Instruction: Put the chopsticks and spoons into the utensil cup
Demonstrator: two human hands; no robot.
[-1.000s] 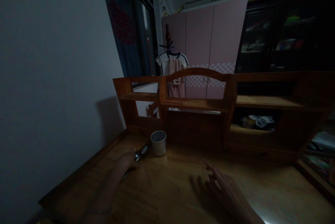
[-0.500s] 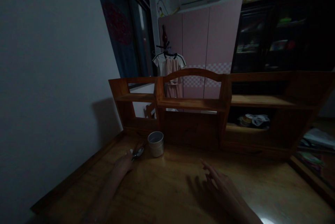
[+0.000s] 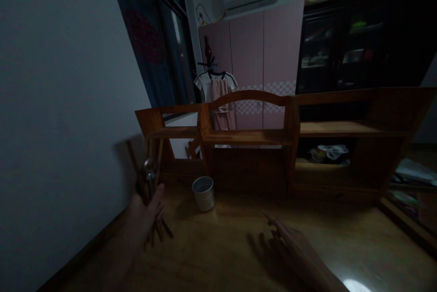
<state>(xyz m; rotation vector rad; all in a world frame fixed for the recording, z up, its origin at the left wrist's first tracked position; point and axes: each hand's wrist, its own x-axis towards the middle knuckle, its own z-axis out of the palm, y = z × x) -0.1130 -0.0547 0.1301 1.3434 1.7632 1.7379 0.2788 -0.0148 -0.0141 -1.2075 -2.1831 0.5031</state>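
Note:
My left hand (image 3: 147, 210) is closed around a bundle of wooden chopsticks (image 3: 160, 155) and metal spoons (image 3: 149, 169), held up off the table near the left wall. The chopsticks fan out above and below my fist; the spoon bowls show just over my fingers. To the right of that hand, a grey metal cup (image 3: 204, 195) stands upright on the table, and its visible inside shows nothing. My right hand (image 3: 285, 237) hovers low over the table to the right of the cup, fingers apart, holding nothing.
A wooden shelf unit (image 3: 252, 137) runs along the back of the wooden table (image 3: 225, 255). Its right compartment holds a clear plastic bag (image 3: 336, 153) and a small round container (image 3: 319, 153). A white wall (image 3: 68, 100) borders the table on the left.
My left hand has lifted the chopsticks and spoons from the tabletop, up and to the left. My right hand has barely moved. The view has shifted slightly.

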